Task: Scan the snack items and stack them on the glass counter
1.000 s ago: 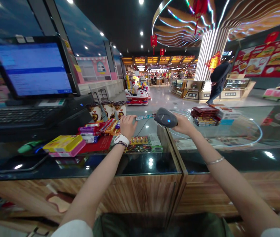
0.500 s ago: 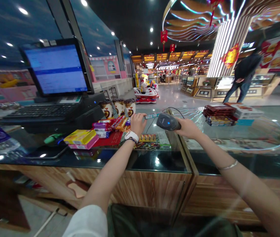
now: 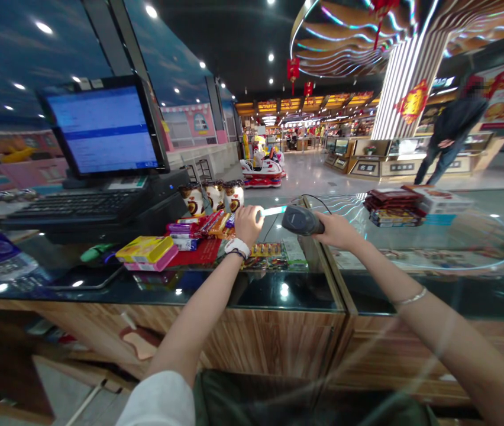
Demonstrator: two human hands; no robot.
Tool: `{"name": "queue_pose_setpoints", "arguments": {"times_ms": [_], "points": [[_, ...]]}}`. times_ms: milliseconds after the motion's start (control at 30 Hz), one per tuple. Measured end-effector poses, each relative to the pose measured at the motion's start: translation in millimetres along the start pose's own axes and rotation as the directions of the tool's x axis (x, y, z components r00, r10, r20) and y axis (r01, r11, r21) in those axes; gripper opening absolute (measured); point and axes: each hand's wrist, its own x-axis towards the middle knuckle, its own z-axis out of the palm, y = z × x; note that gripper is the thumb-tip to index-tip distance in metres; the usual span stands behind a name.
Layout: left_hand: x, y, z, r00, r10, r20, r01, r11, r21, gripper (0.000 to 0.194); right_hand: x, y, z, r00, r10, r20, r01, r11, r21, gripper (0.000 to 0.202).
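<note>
My right hand [image 3: 337, 229] is wrapped around the handle of a dark grey barcode scanner [image 3: 299, 220]. Its head points left, at a slim packet [image 3: 275, 210] pinched in my left hand [image 3: 246, 222]. The packet glows white and pale blue, and its kind does not show; my fingers hide its left end. Both hands are above the glass counter. Just left of my left hand lie colourful snack packets [image 3: 219, 225] on a red sheet. Farther left sits a yellow and pink box [image 3: 146, 251].
A monitor [image 3: 105, 127] and a black keyboard [image 3: 87, 204] stand at the left. Several patterned cups [image 3: 214, 196] are behind the snacks. Stacked packets and boxes [image 3: 396, 207] lie on the right counter. A person [image 3: 454, 133] stands beyond it.
The scanner's blue light is no longer visible, and the packet is brightly lit where it was pale blue with print. Both hands have barely moved. The distant person has shifted right.
</note>
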Motion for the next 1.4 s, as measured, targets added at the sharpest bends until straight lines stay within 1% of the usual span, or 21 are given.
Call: {"name": "queue_pose_setpoints", "arguments": {"times_ms": [133, 433, 600, 700, 767, 900, 967, 1033, 1200, 1400], "points": [[0.0, -0.5, 1.4, 1.0, 0.001, -0.003, -0.001, 1.0, -0.002, 0.016, -0.1, -0.4, -0.7, 1.0, -0.002, -0.001, 0.002, 1.0, -0.008, 0.043], [0.2, 2.2, -3.1, 1.0, -0.004, 0.004, 0.004, 1.0, -0.007, 0.017, 0.0, -0.3, 0.2, 1.0, -0.007, 0.002, 0.007, 1.0, 0.001, 0.046], [0.0, 1.9, -2.3, 1.0, -0.001, -0.006, 0.001, 1.0, -0.001, 0.016, 1.7, 3.0, 4.4, 1.0, -0.008, 0.01, 0.009, 1.0, -0.006, 0.043], [0.0, 1.4, -1.2, 1.0, -0.002, -0.012, 0.002, 1.0, -0.008, 0.016, 4.1, 11.1, 11.8, 1.0, -0.011, 0.024, 0.011, 1.0, 0.003, 0.041], [0.0, 0.9, -0.2, 1.0, -0.003, -0.017, 0.003, 1.0, -0.011, 0.016, 6.2, 18.9, 18.7, 0.998, -0.039, 0.044, 0.038, 0.999, 0.034, 0.042], [0.3, 0.4, 1.0, 1.0, 0.001, -0.024, -0.001, 1.0, -0.01, 0.016, 10.5, 34.0, 34.1, 0.983, -0.154, 0.099, 0.134, 0.974, 0.184, 0.048], [0.5, 0.9, 0.8, 1.0, 0.002, -0.023, -0.002, 1.0, -0.013, 0.016, 12.8, 38.5, 42.0, 0.974, -0.2, 0.106, 0.17, 0.955, 0.242, 0.048], [0.7, 2.1, -0.1, 1.0, 0.002, -0.021, -0.003, 1.0, -0.018, 0.016, 15.0, 41.0, 49.8, 0.971, -0.214, 0.106, 0.183, 0.953, 0.239, 0.048], [0.9, 7.5, -4.1, 1.0, 0.005, -0.013, -0.006, 0.999, -0.034, 0.016, 20.0, 44.4, 65.4, 0.967, -0.213, 0.141, 0.193, 0.971, 0.143, 0.051], [0.9, 15.6, -6.8, 1.0, 0.019, -0.01, -0.02, 0.998, -0.055, 0.015, 24.7, 49.8, 72.5, 0.964, -0.229, 0.134, 0.209, 0.966, 0.151, 0.05]]}}
